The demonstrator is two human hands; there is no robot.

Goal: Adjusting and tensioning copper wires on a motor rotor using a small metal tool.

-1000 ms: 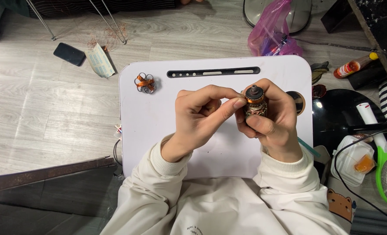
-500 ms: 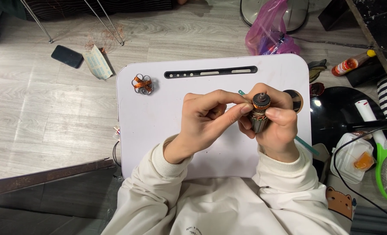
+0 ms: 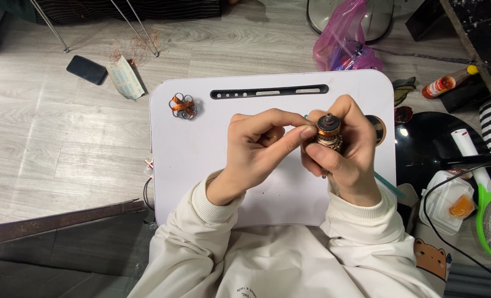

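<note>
Your right hand (image 3: 344,152) is wrapped around a small motor armature (image 3: 329,132), fingers curled close about its body and the thumb pressed across the front, so that the copper-coloured top and the dark shaft tip stand up above your grip. You hold it upright over the right part of the white lap table (image 3: 201,149), a little above the surface. Your left hand (image 3: 256,149) is drawn in narrow, forefinger and thumb brought together with the fingertips (image 3: 307,131) touching the side of the armature just below its copper band; whether they pinch a strand of wire there is too fine to tell. A thin teal tool (image 3: 390,186) shows behind your right wrist, slanting off the table's edge. Well apart, near the table's far left corner, lies a small coil of copper wire on a ring of metal loops (image 3: 183,106). On the floor beyond the table you have a black phone (image 3: 87,69) beside a folded paper packet (image 3: 126,77), and a pink plastic bag (image 3: 344,38) at the far right
</note>
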